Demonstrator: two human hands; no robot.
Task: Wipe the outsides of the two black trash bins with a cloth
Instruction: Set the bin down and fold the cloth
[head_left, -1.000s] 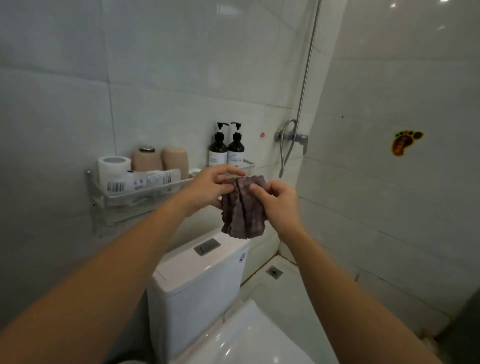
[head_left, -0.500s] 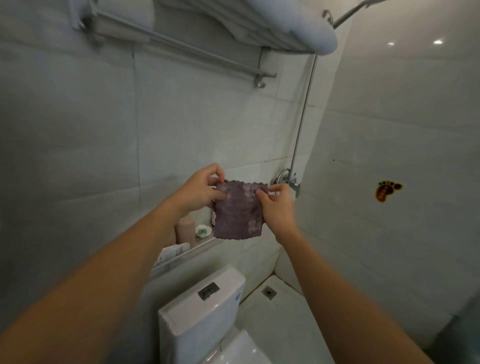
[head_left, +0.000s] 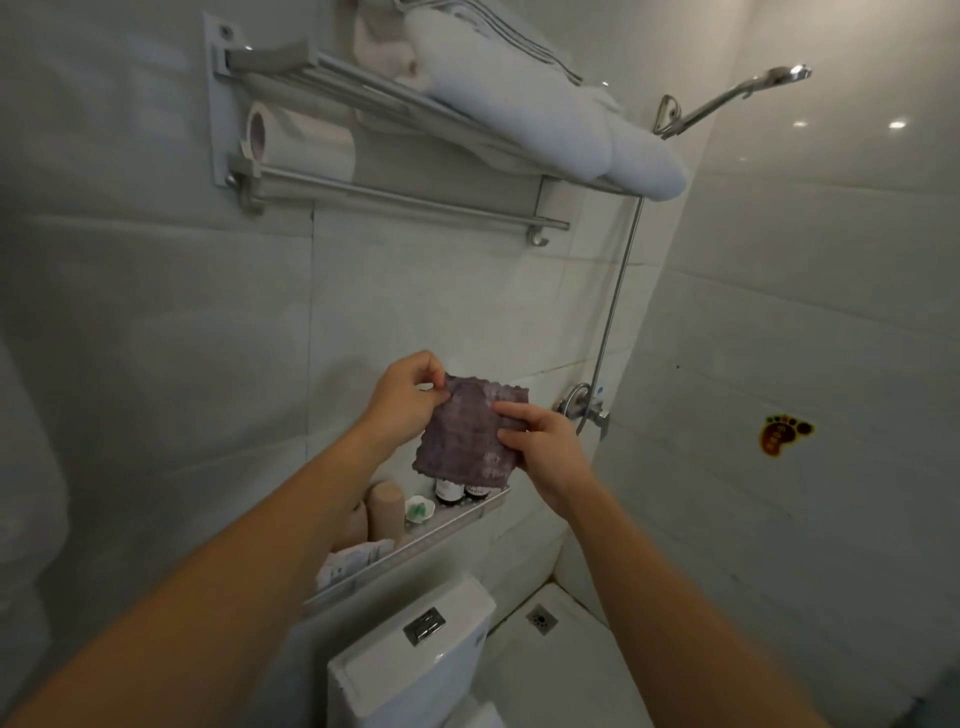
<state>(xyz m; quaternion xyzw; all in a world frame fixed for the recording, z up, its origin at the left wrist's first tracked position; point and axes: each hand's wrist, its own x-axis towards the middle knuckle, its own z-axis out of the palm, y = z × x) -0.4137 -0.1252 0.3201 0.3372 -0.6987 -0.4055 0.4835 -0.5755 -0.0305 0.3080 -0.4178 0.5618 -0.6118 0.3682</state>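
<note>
Head view: I look at a tiled bathroom wall, with both my arms stretched forward.
Cloth: the purple-grey cloth hangs in the air between my two hands, in front of the wall, just above the wall shelf; its surface is ribbed and its edges are wavy.
Left hand: my left hand pinches the upper left corner of the cloth between thumb and curled fingers.
Right hand: my right hand grips the right edge of the cloth, the fingers bent over the front of it.
Wall shelf: the metal wall shelf is under the cloth; on it stand two dark bottles, partly hidden behind the cloth, a beige cylinder and a small green and white thing I cannot identify.
Toilet tank: the white toilet tank stands below the shelf, with a silver flush button on the lid.
Towel rack: the metal towel rack is high on the wall, with white towels lying on top.
Shower: the shower head points right, above a vertical rail.
Sticker: an orange foot-shaped sticker is on the right wall.
</note>
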